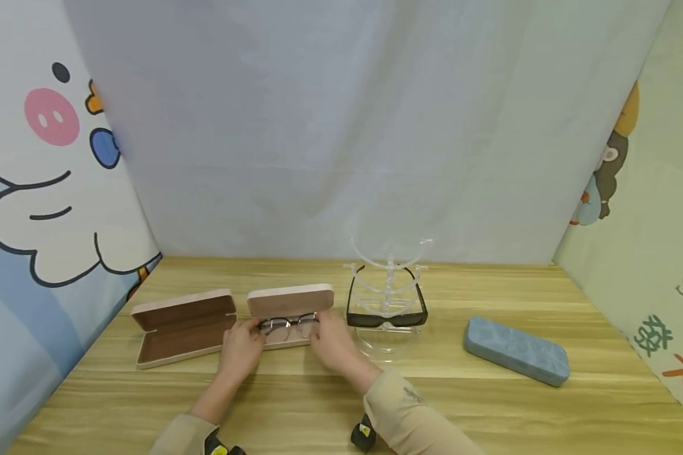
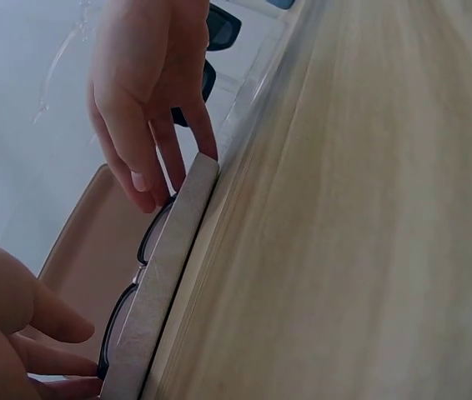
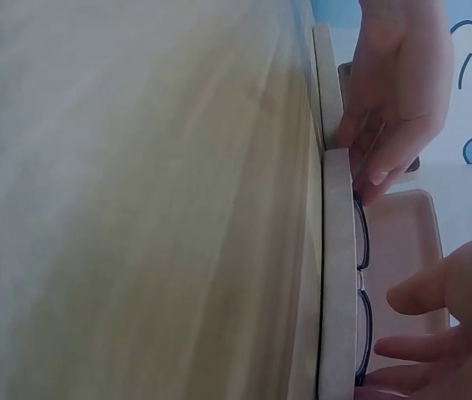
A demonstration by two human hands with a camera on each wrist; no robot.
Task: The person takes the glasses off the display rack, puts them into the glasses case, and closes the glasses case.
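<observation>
A pair of dark-rimmed eyeglasses (image 1: 289, 323) sits in the pale case (image 1: 291, 301), its lid raised behind them. My left hand (image 1: 242, 346) is at the left end of the frame, fingertips right at its dark corner. At the other end is my right hand (image 1: 332, 341), its fingertips reaching inside the case. In the right wrist view, the right thumb (image 3: 415, 296) stands apart from the nearly straight fingers beside the eyeglasses (image 3: 364, 333). The left wrist view has the left thumb (image 2: 65, 321) likewise spread from its fingers, which touch the frame end.
Left of the hands lies another opened case (image 1: 184, 338), brown inside. A clear display stand (image 1: 389, 284) holding black sunglasses (image 1: 387, 319) is just right of the right hand. Farther right, a blue closed case (image 1: 516, 351) lies on the wooden table (image 1: 489, 417). Fabric walls surround the tabletop.
</observation>
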